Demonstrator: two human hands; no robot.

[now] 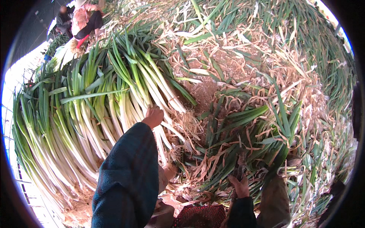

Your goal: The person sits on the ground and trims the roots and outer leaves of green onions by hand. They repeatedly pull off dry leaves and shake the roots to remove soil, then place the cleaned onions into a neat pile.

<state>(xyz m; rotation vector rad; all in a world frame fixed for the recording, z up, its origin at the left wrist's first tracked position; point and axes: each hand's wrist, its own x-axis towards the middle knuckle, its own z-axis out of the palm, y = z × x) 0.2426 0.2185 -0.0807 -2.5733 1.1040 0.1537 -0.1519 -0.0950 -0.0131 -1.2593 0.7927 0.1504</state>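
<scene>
My left hand (154, 116) is closed on a long white-and-green leek-like onion stalk (141, 98) at the right end of a wide row. Its sleeve hides part of the row. The row of onions (82, 114) lies side by side, green tops pointing away and pale shanks with hairy roots (185, 122) towards me. Low on the right, my right hand (241, 186) grips a dark, narrow tool (239, 168) pointing away from me; its exact kind is unclear. Beyond that hand lies a loose heap of untrimmed green leaves and dry husks (228, 145).
Dry husks and leaf scraps (322, 136) litter the soil (204, 89). A bank of green onion tops (308, 42) runs along the far right. Two people (81, 21) are at the upper left, near more onions. My knee (273, 202) is at the lower right.
</scene>
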